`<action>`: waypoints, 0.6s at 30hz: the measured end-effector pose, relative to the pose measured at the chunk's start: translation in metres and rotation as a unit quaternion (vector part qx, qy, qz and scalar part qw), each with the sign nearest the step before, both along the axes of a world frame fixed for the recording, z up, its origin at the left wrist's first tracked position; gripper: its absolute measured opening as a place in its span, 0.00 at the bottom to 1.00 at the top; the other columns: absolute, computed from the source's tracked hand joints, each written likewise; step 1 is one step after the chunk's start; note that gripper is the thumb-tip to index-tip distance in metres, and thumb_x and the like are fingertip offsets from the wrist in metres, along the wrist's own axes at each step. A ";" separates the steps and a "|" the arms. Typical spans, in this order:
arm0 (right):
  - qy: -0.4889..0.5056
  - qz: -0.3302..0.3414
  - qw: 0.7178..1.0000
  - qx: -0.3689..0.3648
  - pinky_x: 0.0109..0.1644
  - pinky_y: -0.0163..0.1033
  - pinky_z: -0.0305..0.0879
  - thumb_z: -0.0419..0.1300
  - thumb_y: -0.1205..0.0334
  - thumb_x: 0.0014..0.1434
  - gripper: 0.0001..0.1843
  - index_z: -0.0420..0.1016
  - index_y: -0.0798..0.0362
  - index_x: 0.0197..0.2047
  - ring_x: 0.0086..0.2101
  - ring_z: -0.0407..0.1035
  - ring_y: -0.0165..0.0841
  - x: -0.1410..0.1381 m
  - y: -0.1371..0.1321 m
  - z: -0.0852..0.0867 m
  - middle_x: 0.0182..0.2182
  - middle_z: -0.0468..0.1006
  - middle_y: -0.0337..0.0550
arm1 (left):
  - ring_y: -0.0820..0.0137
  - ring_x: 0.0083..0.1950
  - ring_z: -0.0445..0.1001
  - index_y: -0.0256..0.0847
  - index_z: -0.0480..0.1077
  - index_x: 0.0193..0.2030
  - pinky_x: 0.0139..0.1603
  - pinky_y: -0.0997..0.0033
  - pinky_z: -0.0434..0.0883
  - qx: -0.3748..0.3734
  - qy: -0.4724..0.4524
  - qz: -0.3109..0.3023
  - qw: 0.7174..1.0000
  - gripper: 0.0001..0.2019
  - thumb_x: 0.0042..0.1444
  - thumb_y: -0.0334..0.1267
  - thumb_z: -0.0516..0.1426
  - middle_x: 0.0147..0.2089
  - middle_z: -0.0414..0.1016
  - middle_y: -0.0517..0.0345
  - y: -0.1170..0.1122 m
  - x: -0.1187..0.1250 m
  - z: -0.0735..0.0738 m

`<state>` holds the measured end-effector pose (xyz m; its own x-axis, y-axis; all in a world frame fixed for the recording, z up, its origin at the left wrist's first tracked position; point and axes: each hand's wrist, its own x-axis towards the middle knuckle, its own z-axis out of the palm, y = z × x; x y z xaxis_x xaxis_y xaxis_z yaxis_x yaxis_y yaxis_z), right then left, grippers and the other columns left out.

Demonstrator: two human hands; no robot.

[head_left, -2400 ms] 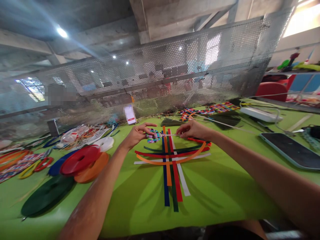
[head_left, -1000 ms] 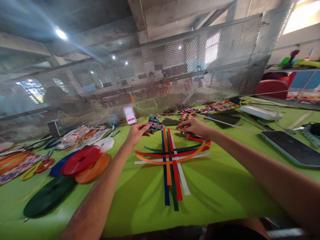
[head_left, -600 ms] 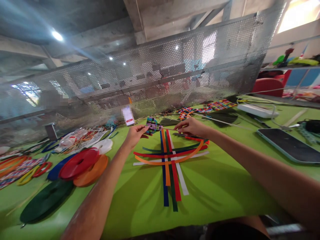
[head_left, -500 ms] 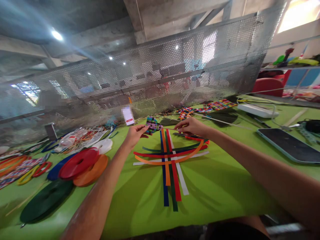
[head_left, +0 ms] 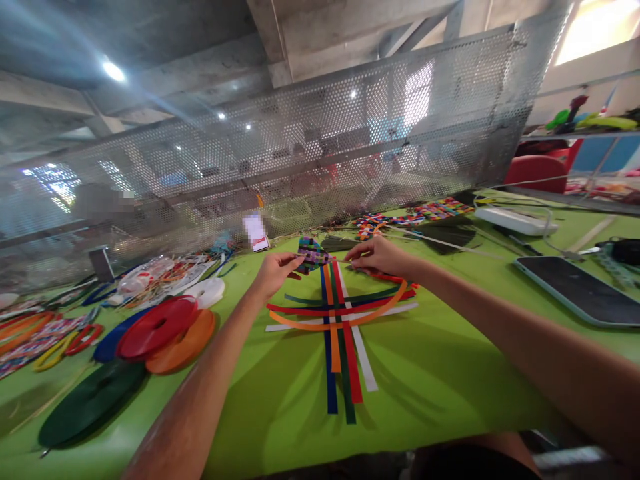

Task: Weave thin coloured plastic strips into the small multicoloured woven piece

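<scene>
Purple weave (head_left: 313,255), pinched in my left hand (head_left: 275,272) just beyond the crossed strips (head_left: 342,311), now sits nearer my right hand (head_left: 377,257), which grips the thin strip (head_left: 339,261) coming off it, so less of that strip spans the gap.

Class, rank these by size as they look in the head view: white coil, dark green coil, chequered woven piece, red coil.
1. Dark green coil
2. Red coil
3. White coil and chequered woven piece: too alike to rank
</scene>
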<state>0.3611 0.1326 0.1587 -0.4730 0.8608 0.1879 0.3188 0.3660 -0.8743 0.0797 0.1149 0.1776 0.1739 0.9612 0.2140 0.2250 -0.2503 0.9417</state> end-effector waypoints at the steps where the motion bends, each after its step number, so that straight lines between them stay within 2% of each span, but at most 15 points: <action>1: -0.008 -0.002 1.000 0.006 0.24 0.35 0.55 0.62 0.59 0.54 0.17 0.84 0.58 0.44 0.19 0.60 0.27 0.000 0.001 -0.001 0.19 0.72 0.39 | 0.64 0.31 0.80 0.34 0.82 0.36 0.30 0.69 0.77 0.003 0.001 0.004 1.000 0.27 0.40 0.58 0.72 0.34 0.83 0.47 0.001 0.000 -0.001; 6: -0.020 -0.011 0.999 0.037 0.28 0.35 0.58 0.61 0.60 0.56 0.15 0.84 0.57 0.43 0.23 0.64 0.29 0.002 0.006 -0.002 0.25 0.78 0.43 | 0.66 0.31 0.79 0.35 0.82 0.35 0.30 0.72 0.76 0.036 -0.009 0.037 0.999 0.26 0.38 0.57 0.73 0.33 0.83 0.49 0.004 0.000 -0.003; 14: -0.040 -0.020 0.996 0.076 0.27 0.36 0.51 0.60 0.58 0.55 0.18 0.86 0.59 0.42 0.22 0.56 0.27 0.007 0.006 0.002 0.21 0.74 0.40 | 0.69 0.28 0.77 0.35 0.81 0.32 0.28 0.73 0.75 0.053 -0.025 0.071 0.996 0.28 0.33 0.60 0.73 0.30 0.81 0.52 0.006 -0.006 0.001; 18: -0.052 -0.016 0.995 0.084 0.27 0.36 0.51 0.59 0.57 0.55 0.20 0.86 0.59 0.44 0.22 0.55 0.27 0.008 0.010 0.001 0.22 0.75 0.41 | 0.68 0.29 0.78 0.35 0.81 0.32 0.28 0.73 0.75 0.051 -0.030 0.077 0.995 0.29 0.32 0.60 0.74 0.30 0.81 0.51 0.005 -0.006 0.002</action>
